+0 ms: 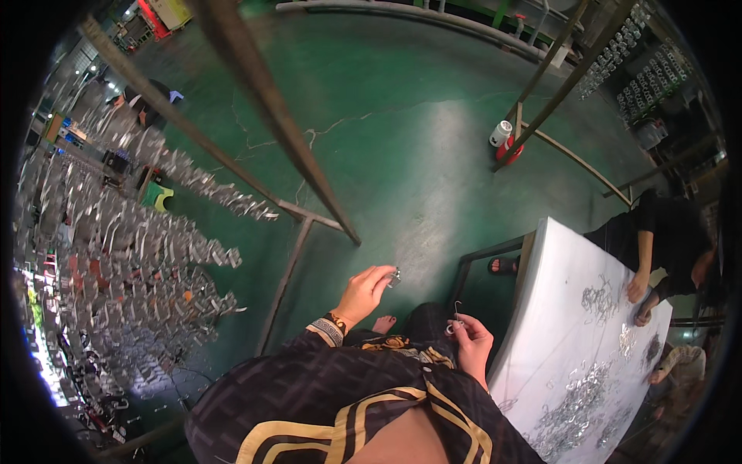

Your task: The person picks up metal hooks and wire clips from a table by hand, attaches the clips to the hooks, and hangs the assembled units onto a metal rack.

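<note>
In front of my body, my left hand (pixel 362 295) pinches a small shiny metal piece (pixel 395 278) between thumb and fingertips. Its exact kind is too small to make out. My right hand (pixel 474 345) is closed on a thin wire hook (pixel 457 308), whose bent end points up. A small ring-shaped metal part (pixel 451 329) also shows at those fingertips. The two hands are apart, the right one beside the near edge of a white-topped table (pixel 533 309). Heaps of small metal hooks or links (pixel 580 402) lie on that table.
Dense rows of shiny metal parts (pixel 154 255) hang on my left. Rusty metal frame bars (pixel 278 116) rise ahead. A white and red container (pixel 502 139) stands on the green floor (pixel 386 170). Across the table, a co-worker's hands (pixel 640 298) touch its top; another person (pixel 680 363) sits nearby.
</note>
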The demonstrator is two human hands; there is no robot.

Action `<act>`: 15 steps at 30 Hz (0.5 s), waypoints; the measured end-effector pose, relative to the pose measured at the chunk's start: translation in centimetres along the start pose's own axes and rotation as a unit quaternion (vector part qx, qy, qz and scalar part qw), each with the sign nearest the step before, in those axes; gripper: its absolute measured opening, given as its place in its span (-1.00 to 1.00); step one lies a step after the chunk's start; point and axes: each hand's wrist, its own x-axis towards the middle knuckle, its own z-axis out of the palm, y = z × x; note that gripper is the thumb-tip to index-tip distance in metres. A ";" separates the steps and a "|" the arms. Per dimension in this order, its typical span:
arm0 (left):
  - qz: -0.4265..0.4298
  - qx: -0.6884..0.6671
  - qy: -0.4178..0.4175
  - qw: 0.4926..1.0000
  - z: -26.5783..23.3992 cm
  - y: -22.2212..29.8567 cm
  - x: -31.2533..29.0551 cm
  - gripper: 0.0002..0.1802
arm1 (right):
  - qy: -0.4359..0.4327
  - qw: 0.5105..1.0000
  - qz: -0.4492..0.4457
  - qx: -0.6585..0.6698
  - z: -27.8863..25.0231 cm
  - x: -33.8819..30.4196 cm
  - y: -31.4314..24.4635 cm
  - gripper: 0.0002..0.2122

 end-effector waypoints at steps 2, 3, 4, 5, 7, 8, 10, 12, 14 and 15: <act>-0.002 -0.006 0.003 1.000 1.4 0.3 3.6 -0.87 | 0.017 1.000 0.001 0.012 -0.9 3.7 -0.1 -0.84; -0.003 -0.003 -0.001 1.000 2.1 -0.2 5.2 -0.87 | 0.028 1.000 0.004 0.008 -1.3 5.7 -0.6 -0.84; -0.004 0.003 -0.003 1.000 2.7 -1.3 6.8 -0.87 | 0.033 0.999 0.001 0.014 -1.5 8.0 -1.0 -0.84; -0.007 0.009 0.002 1.000 3.3 -2.5 8.2 -0.87 | 0.031 0.999 -0.003 0.017 -1.6 10.5 -1.5 -0.84; -0.029 0.035 0.005 0.999 3.8 -5.7 10.4 -0.86 | 0.030 0.999 -0.010 0.007 -1.9 15.8 -2.4 -0.84; -0.046 0.053 0.018 0.997 4.1 -6.8 11.5 -0.86 | 0.021 1.000 -0.015 -0.005 -2.0 18.7 -3.1 -0.84; -0.086 0.063 0.049 0.993 4.3 -8.8 14.3 -0.87 | 0.001 1.000 -0.024 -0.004 -1.3 24.4 -4.8 -0.82; -0.144 0.060 0.081 0.984 4.4 -9.8 16.6 -0.87 | -0.036 0.999 -0.038 -0.008 -0.3 29.4 -7.1 -0.82; -0.205 0.063 0.112 0.970 4.0 -10.9 19.6 -0.86 | -0.086 0.995 -0.045 -0.033 1.2 34.0 -9.2 -0.83; -0.236 0.059 0.132 0.961 4.1 -11.7 20.7 -0.85 | -0.109 0.993 -0.039 -0.021 2.2 36.1 -10.1 -0.84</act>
